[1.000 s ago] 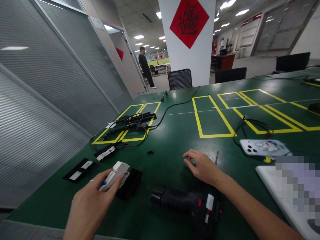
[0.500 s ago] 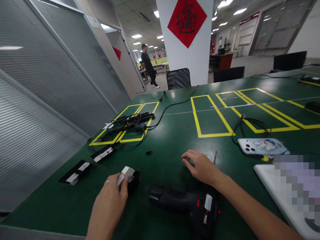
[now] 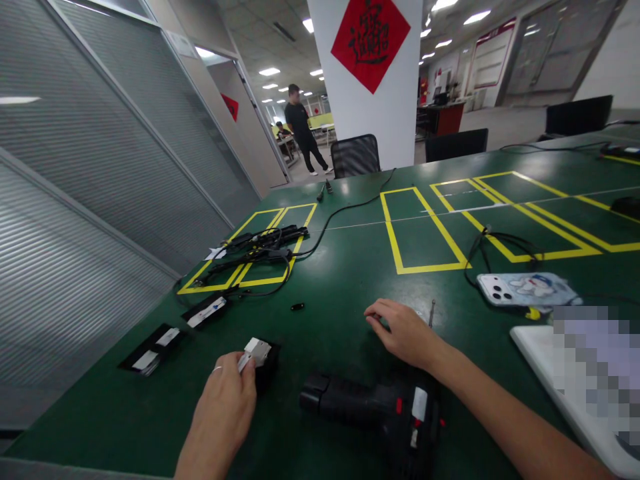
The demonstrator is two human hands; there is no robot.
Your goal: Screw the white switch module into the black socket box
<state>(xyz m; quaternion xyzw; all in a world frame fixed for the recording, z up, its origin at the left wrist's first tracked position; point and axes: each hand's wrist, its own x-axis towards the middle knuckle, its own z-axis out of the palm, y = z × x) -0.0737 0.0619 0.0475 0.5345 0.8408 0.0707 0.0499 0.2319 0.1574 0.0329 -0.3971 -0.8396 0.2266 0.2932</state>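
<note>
My left hand [image 3: 225, 397], with a ring on one finger, pinches a small white-grey block-like part [image 3: 256, 351] low over the table. A black piece [image 3: 267, 373] sits right behind that part, partly hidden by my fingers. My right hand [image 3: 403, 332] is at the table's middle, fingers curled in toward the thumb; whatever is between them is too small to make out. Below it lies a black power drill [image 3: 365, 407] on its side, handle to the left. A thin metal rod [image 3: 432, 313] shows beyond my right wrist. Between the hands lies a small black oval piece [image 3: 297, 307].
Two black strips with white labels, one nearer [image 3: 153, 350] and one farther [image 3: 207, 311], lie at the left. Bundled black cables [image 3: 265, 248] rest within yellow tape. On the right are a phone [image 3: 530, 289] and a white tray-like object [image 3: 540, 380]. A person [image 3: 301, 130] stands far off.
My left hand has tilted the white-grey part slightly. My right hand has hardly moved. The distant person has shifted a little to the right.
</note>
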